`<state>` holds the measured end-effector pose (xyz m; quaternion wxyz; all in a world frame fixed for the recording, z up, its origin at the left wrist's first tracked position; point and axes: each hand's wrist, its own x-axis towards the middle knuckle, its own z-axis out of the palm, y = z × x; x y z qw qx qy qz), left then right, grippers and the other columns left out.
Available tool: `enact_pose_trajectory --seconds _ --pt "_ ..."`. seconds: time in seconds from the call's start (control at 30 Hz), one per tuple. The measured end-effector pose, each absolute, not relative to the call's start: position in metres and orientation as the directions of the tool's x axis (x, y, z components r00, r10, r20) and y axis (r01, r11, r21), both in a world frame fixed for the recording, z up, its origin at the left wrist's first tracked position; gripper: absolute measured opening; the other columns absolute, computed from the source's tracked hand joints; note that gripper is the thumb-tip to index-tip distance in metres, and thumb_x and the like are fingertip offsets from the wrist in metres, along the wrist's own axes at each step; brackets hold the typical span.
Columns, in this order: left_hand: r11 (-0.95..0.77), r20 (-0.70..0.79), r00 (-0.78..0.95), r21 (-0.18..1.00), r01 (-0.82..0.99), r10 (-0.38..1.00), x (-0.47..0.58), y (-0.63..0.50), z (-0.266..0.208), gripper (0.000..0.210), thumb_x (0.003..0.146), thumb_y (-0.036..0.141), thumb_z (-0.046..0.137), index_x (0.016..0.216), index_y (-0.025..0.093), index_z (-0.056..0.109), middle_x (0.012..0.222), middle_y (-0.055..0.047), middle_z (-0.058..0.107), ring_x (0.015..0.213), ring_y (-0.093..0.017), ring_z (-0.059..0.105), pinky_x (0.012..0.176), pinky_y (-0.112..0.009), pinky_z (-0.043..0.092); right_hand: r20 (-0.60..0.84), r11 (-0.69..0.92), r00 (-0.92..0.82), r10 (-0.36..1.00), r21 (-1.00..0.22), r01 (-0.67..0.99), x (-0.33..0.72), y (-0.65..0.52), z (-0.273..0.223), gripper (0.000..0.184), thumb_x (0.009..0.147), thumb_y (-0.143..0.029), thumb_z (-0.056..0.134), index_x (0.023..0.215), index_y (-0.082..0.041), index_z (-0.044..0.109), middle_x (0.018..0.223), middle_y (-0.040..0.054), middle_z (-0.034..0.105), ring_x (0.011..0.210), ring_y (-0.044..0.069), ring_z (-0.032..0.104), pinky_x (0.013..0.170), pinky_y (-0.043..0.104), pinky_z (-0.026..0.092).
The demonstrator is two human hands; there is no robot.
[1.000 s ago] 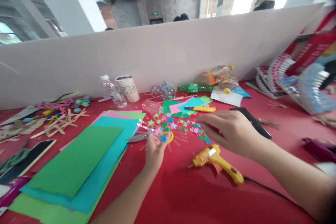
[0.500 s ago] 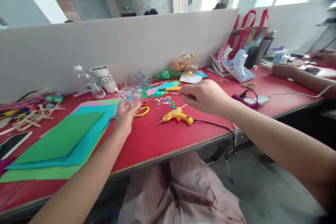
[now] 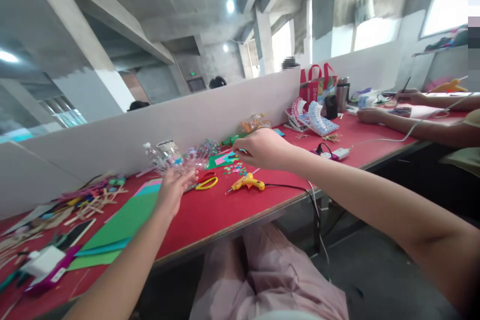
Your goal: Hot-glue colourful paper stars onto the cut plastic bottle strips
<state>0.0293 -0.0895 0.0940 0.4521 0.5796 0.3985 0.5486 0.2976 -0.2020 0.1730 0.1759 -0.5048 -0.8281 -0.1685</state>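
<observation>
My left hand [image 3: 174,191] is closed around a clear plastic bottle piece [image 3: 195,160] with coloured stars on it, held above the table. My right hand [image 3: 264,147] hovers to the right of it, thumb and fingers pinched together; what they hold, if anything, is hidden. Below the right hand lies a yellow hot glue gun [image 3: 248,182], nozzle toward the left. Small coloured paper stars [image 3: 236,168] are scattered behind the glue gun. Scissors [image 3: 207,184] with red and yellow handles rest beside my left hand.
Green and blue sheets [image 3: 123,215] lie at left, near craft sticks [image 3: 92,205] and a purple power strip [image 3: 48,280]. A clear bottle [image 3: 148,152] and cup [image 3: 168,149] stand behind. At right are a power strip [image 3: 340,153] and another person's hand [image 3: 369,115].
The view has tilted and shifted, showing more ceiling and more of the table's left end. My right hand has moved slightly left, toward the plastic piece, which my left hand keeps holding.
</observation>
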Motion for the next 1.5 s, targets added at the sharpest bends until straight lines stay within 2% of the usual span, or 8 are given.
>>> enact_pose_trajectory --seconds 0.13,0.27,0.67,0.87,1.03,1.13,1.3,1.5 --pt "-0.295 0.299 0.108 0.954 -0.050 0.948 0.030 -0.088 0.085 0.031 0.091 0.030 0.059 0.119 0.016 0.057 0.118 -0.009 0.061 0.098 -0.022 0.063 0.082 -0.042 0.055 0.413 0.444 -0.436 0.799 0.082 0.892 0.287 -0.191 0.168 0.027 0.094 -0.034 0.057 0.113 -0.016 0.059 0.109 0.0059 0.064 0.090 0.018 0.064 0.078 0.039 0.055" --pt "-0.232 0.236 0.114 0.971 -0.048 0.965 0.028 -0.079 0.055 0.032 0.091 0.031 0.059 0.119 0.016 0.057 0.118 -0.009 0.061 0.098 -0.022 0.063 0.082 -0.042 0.055 0.344 0.458 -0.449 0.825 0.059 0.887 0.274 -0.172 0.146 0.028 0.094 -0.033 0.057 0.116 -0.016 0.058 0.113 0.0067 0.062 0.093 0.019 0.064 0.079 0.039 0.055" --pt "-0.164 0.174 0.177 0.984 -0.071 0.969 0.020 -0.032 0.014 0.032 0.091 0.031 0.059 0.119 0.016 0.057 0.120 -0.009 0.061 0.101 -0.023 0.063 0.084 -0.044 0.054 0.248 0.491 -0.462 0.851 -0.065 0.869 0.251 -0.094 0.104 0.028 0.094 -0.033 0.057 0.117 -0.017 0.058 0.116 0.0072 0.062 0.095 0.020 0.063 0.081 0.040 0.054" --pt "-0.199 0.214 0.156 0.974 -0.110 0.964 0.029 -0.004 0.002 0.033 0.091 0.031 0.059 0.120 0.017 0.056 0.121 -0.009 0.060 0.102 -0.023 0.062 0.085 -0.045 0.053 0.338 0.477 -0.392 0.856 -0.218 0.852 0.266 -0.074 0.091 0.024 0.094 -0.033 0.056 0.112 -0.017 0.060 0.109 0.0058 0.064 0.088 0.017 0.064 0.076 0.036 0.055" --pt "-0.213 0.229 0.156 0.971 -0.109 0.961 0.044 0.016 0.001 0.032 0.091 0.031 0.059 0.119 0.016 0.057 0.120 -0.009 0.061 0.101 -0.023 0.063 0.084 -0.044 0.054 0.524 0.537 -0.328 0.786 -0.315 0.783 0.263 -0.061 0.080 0.019 0.096 -0.031 0.053 0.102 -0.016 0.062 0.086 0.0005 0.065 0.066 0.011 0.062 0.062 0.027 0.054" --pt "-0.225 0.234 0.118 0.971 -0.085 0.965 0.050 0.029 0.000 0.031 0.091 0.031 0.059 0.119 0.016 0.057 0.119 -0.009 0.061 0.100 -0.022 0.063 0.084 -0.044 0.054 0.656 0.629 -0.320 0.683 -0.306 0.714 0.251 -0.051 0.076 0.016 0.097 -0.023 0.047 0.098 -0.017 0.062 0.077 -0.0001 0.065 0.062 0.011 0.060 0.058 0.025 0.050" --pt "-0.217 0.219 0.023 0.974 -0.058 0.975 0.049 0.042 -0.020 0.026 0.088 0.027 0.063 0.111 0.016 0.061 0.114 -0.007 0.064 0.100 -0.022 0.063 0.086 -0.043 0.053 0.754 0.757 -0.379 0.537 -0.233 0.610 0.241 -0.034 0.064 0.017 0.095 -0.016 0.045 0.103 -0.019 0.059 0.082 0.0035 0.068 0.071 0.015 0.062 0.063 0.026 0.047" --pt "-0.149 0.148 -0.045 0.989 -0.016 0.988 0.039 0.037 -0.046 0.034 0.073 0.031 0.069 0.103 0.019 0.061 0.104 -0.007 0.071 0.105 -0.026 0.065 0.093 -0.036 0.050 0.758 0.760 -0.369 0.537 -0.246 0.601 0.244 -0.017 0.027 0.019 0.091 -0.008 0.048 0.104 -0.016 0.058 0.071 0.0037 0.060 0.061 0.015 0.053 0.055 0.028 0.042"
